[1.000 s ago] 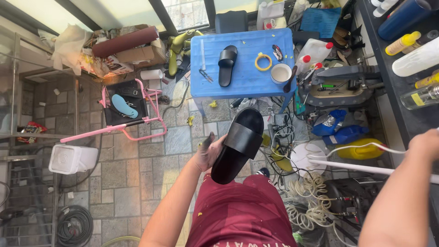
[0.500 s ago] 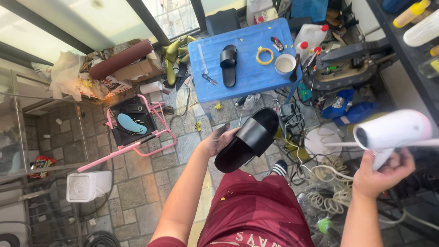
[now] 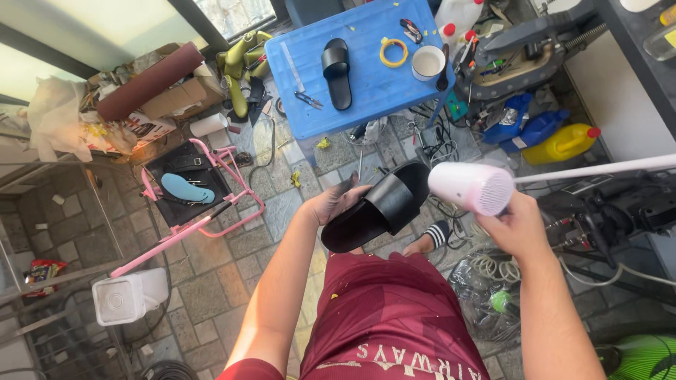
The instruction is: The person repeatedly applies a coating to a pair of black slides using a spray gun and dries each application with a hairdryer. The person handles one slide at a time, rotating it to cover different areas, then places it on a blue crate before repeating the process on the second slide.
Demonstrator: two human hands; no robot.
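Observation:
My left hand (image 3: 336,201) grips a black slide sandal (image 3: 380,205) by its heel end, sole tilted, above my lap in dark red shorts. My right hand (image 3: 514,226) holds a pale pink hair dryer (image 3: 470,187) by the handle; its nozzle end sits just right of the sandal's strap, almost touching. The dryer's white cord (image 3: 598,169) runs off to the right. A second black slide sandal (image 3: 336,72) lies on the blue plastic table (image 3: 373,91) ahead of me.
On the blue table: a yellow tape roll (image 3: 394,51), a white cup (image 3: 427,62), scissors (image 3: 305,100). A pink metal frame (image 3: 204,211) with a light blue insole stands left. A white container (image 3: 130,295), cables, yellow and blue jugs (image 3: 560,143) crowd the tiled floor.
My right hand has brought the hair dryer in from the right until it is close beside the sandal. The view has shifted nearer; the left hand still holds the sandal.

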